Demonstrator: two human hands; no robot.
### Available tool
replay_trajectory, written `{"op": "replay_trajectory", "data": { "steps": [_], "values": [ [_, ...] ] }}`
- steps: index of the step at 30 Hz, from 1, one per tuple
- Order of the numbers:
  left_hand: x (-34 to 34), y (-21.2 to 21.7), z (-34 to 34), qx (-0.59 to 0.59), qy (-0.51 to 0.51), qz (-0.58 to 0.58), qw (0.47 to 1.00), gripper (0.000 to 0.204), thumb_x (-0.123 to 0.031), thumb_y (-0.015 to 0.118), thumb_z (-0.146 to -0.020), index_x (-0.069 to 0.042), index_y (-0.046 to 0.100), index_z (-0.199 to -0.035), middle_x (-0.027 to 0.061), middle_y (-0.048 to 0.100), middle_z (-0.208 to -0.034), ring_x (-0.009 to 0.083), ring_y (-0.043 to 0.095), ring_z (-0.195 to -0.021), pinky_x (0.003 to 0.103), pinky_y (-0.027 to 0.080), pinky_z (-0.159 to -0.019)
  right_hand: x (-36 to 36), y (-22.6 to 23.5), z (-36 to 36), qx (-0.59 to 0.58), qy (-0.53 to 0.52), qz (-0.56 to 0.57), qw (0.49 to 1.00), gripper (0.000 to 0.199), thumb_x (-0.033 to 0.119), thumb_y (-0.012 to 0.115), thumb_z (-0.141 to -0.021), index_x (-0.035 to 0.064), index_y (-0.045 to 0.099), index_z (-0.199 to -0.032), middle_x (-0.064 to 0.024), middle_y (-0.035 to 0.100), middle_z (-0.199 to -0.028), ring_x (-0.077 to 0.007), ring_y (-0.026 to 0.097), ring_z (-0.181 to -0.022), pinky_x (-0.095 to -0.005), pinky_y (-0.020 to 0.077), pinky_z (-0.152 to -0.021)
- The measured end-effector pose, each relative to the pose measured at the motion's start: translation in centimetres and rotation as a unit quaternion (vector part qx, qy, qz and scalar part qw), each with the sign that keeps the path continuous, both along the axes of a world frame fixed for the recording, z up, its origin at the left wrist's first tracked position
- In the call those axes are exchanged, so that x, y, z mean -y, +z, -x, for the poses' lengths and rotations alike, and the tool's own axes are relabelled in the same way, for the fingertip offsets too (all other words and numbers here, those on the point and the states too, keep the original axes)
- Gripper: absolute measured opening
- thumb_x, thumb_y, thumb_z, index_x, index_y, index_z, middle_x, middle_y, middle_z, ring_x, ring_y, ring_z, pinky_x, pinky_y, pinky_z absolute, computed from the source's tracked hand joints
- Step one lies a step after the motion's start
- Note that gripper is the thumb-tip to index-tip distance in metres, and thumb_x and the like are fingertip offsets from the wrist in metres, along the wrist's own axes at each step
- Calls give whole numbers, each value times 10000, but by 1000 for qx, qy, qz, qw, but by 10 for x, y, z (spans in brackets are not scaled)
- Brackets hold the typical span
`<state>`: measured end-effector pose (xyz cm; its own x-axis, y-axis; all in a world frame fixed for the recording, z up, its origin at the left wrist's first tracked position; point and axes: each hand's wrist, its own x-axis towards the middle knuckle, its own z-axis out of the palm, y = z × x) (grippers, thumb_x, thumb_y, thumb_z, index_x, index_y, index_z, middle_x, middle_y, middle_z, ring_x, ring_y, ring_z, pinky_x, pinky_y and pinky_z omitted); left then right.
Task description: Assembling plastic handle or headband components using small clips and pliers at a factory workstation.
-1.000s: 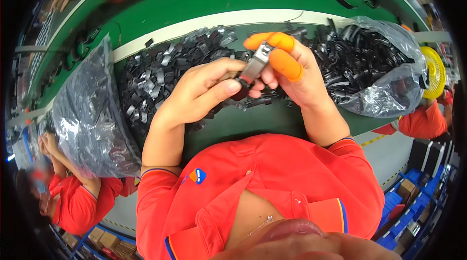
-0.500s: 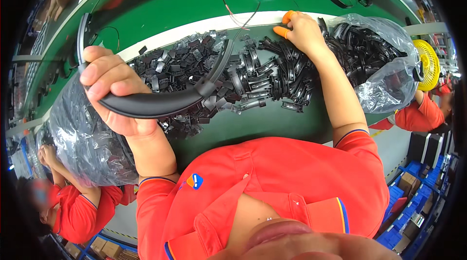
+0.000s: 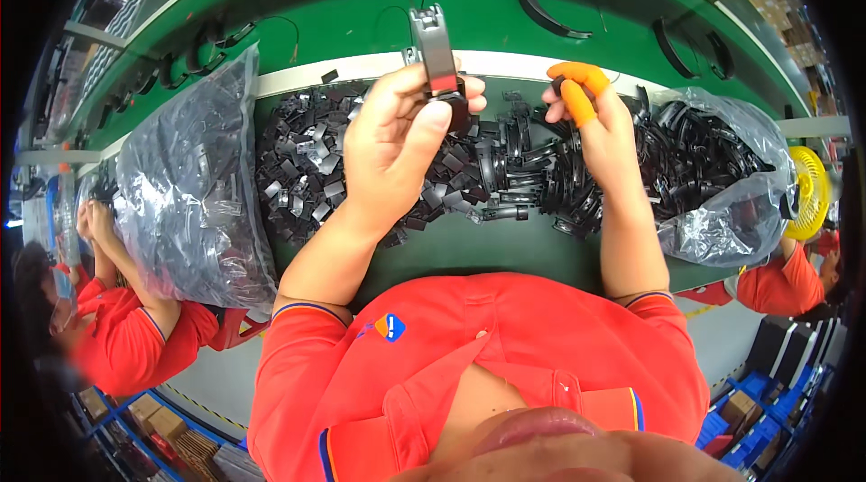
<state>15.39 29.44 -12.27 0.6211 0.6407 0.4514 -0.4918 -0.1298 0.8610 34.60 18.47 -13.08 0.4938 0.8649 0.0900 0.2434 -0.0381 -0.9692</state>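
Note:
My left hand is closed round a black headphone headband, seen nearly end-on. Its grey, slotted end points up and away from me, and a red patch shows just above my thumb. To the right, my right hand wears orange finger cots on its thumb and forefinger. Those fingertips pinch a small black piece, too small to make out further. Below both hands lie a heap of small, shiny black plates and a pile of curved black plastic parts.
At the left stands a full grey plastic bag; an opened clear bag spills curved parts at the right. More headbands lie on the green conveyor belt beyond the white rail. A yellow fan and co-workers flank the bench.
My left hand has moved right and turned the headband from side-on to nearly end-on. My right hand has moved slightly right and nearer, and now pinches a small black piece.

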Motion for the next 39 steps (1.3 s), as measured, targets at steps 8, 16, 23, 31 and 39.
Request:
{"op": "replay_trajectory", "data": {
  "steps": [8, 16, 23, 31, 39],
  "values": [
    [8, -4, -7, -59, 24, -37, 997, 283, -48, 522, -874, 68, 477, -1128, 136, 596, -1040, 176, 598, -947, 293, 472, -844, -4, 21, 52, -256, 81, -222, 937, 258, 46, 568, -838, 8, 506, -1085, -84, 569, -876, -136, 545, -700, -234, 432, -656],
    [11, -10, -5, -99, 30, -96, 990, 372, -105, 638, -808, 37, 526, -1133, 130, 606, -1053, 179, 608, -950, 288, 499, -817, -7, 17, 47, -114, 101, -231, 961, 189, 22, 682, -735, 21, 581, -894, -38, 521, -929, -139, 514, -898, -263, 432, -776],
    [13, -10, -6, -103, 7, -53, 993, 349, -82, 626, -811, 15, 537, -1134, 105, 612, -1034, 172, 608, -940, 283, 498, -816, -6, 25, 40, 95, 76, -196, 973, 187, 36, 700, -702, 39, 611, -866, -45, 530, -941, -163, 510, -906, -275, 432, -780],
    [22, -15, -6, -151, -19, -109, 982, 320, -139, 610, -828, -4, 528, -1107, 115, 590, -1023, 179, 598, -898, 285, 470, -784, -8, 17, 44, -56, 143, -157, 976, 262, 106, 564, -844, -23, 582, -1071, -107, 598, -1055, -205, 577, -961, -299, 453, -828],
    [38, -24, -10, -40, -77, 41, 995, 277, -140, 491, -900, 10, 433, -1125, 76, 477, -1099, 133, 484, -1021, 263, 397, -859, -7, 11, 47, 127, 114, -176, 969, 246, 63, 582, -820, -35, 587, -1046, -133, 603, -1048, -220, 583, -954, -314, 464, -830]
  ]
}}
